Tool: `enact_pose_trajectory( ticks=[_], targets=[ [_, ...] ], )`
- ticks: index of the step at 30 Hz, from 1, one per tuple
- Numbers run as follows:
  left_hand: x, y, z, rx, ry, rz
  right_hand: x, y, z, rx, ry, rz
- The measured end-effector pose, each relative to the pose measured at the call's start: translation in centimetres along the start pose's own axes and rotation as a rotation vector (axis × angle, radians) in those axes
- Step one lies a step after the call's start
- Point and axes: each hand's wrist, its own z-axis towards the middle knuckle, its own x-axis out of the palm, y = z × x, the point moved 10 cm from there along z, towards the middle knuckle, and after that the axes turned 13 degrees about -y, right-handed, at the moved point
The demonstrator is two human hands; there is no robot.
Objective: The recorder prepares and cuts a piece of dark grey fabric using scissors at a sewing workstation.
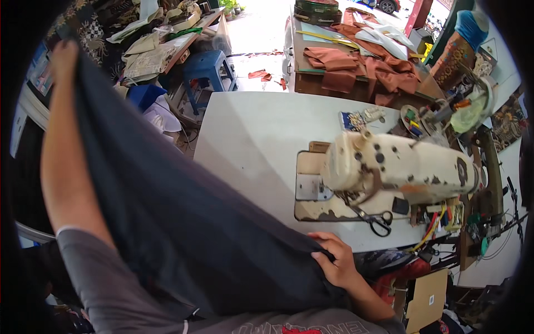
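Note:
A large dark navy or black fabric (pixel 200 217) is stretched diagonally across the front of my body. My left hand (pixel 64 54), raised at the far upper left with the arm extended, grips one end of it. Lower down at the right, my right hand (pixel 336 259) pinches the fabric's edge between thumb and fingers, near the table's front edge. Beyond that hand stands a worn cream sewing machine (pixel 400 163) with chipped paint. Black-handled scissors (pixel 377 221) lie by its base, apart from my hands.
The white sewing table (pixel 250 129) spreads ahead. Beads or pins in a packet (pixel 352 121) and thread spools (pixel 413 125) sit behind the machine. Rust-coloured fabric (pixel 333 60) covers part of a cabinet. A blue plastic stool (pixel 204 67) stands left of the doorway; a cardboard piece (pixel 427 296) is lower right.

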Motion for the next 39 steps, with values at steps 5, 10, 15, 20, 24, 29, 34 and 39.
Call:
enact_pose_trajectory(
  ticks=[5, 10, 15, 20, 24, 29, 34, 39],
  targets=[
    [9.1, -13.6, -21.9, 0.102, 0.371, -0.274, -2.1, -5.7, -5.5, 0.609, -0.096, -0.053],
    [-7.6, -23.9, -41.8, 0.171, 0.561, -0.871, -3.2, -6.3, -5.6, 0.699, -0.151, -0.073],
    [-23.4, -22.5, -55.9, 0.427, 1.269, -0.674, -2.5, -6.3, -4.0, 0.639, -0.049, -0.103],
    [-19.3, -22.2, -56.2, 0.642, 1.117, -0.648, -0.6, -5.8, -0.5, 0.299, 0.06, -0.216],
    [-20.1, -22.1, -53.9, 0.506, 0.888, -0.949, 0.0, -6.6, 0.3, 0.266, -0.171, -0.094],
    [-29.8, -27.4, -55.5, 0.282, 1.308, -1.333, 0.7, -4.6, 1.6, 0.117, -0.061, -0.291],
    [-33.6, -27.5, -58.2, 0.342, 1.332, -1.15, 1.2, -2.9, 2.5, -0.043, 0.0, -0.305],
    [-35.8, -26.6, -57.6, 0.471, 1.202, -1.025, 1.0, -1.8, 2.0, -0.088, -0.018, -0.452]
  ],
)
